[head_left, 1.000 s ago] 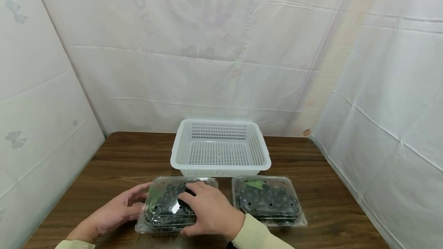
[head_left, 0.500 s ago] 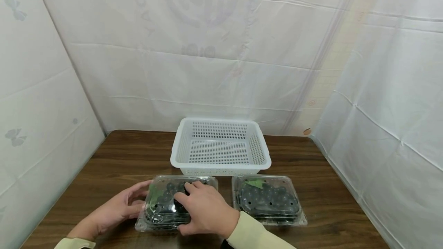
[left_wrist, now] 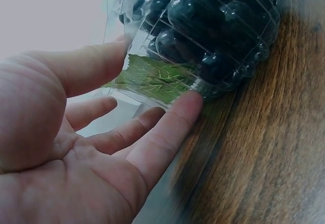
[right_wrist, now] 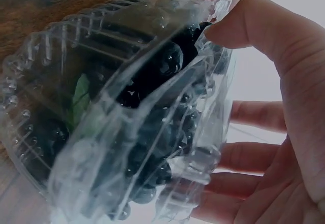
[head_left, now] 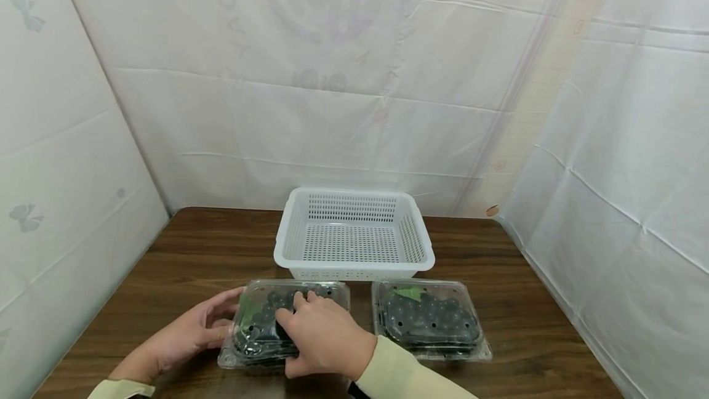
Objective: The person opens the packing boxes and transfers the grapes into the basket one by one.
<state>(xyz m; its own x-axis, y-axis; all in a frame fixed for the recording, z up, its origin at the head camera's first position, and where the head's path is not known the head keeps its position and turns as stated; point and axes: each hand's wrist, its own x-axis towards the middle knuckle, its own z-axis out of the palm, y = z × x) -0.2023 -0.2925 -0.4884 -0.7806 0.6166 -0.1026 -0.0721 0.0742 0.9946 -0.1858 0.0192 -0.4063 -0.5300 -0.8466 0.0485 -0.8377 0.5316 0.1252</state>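
Note:
A clear plastic clamshell box of dark grapes lies on the table, lid down, with a green leaf at its left end. My left hand stands at that end; in the left wrist view its thumb and index fingertip touch the plastic, its fingers nearly straight. Across the right half of the lid lies my right hand, fingers over the top and thumb at the near edge. The right wrist view shows that thumb at the rim and the other fingers along the lid, gripping the box.
A second clear box of grapes stands to the right, close to the right sleeve. Behind both boxes is a white perforated plastic basket. White sheets hang around the back and sides of the wooden table.
My right hand has slid slightly left across the lid. The left hand, both boxes and the basket look unmoved, apart from a slight shift of the whole view.

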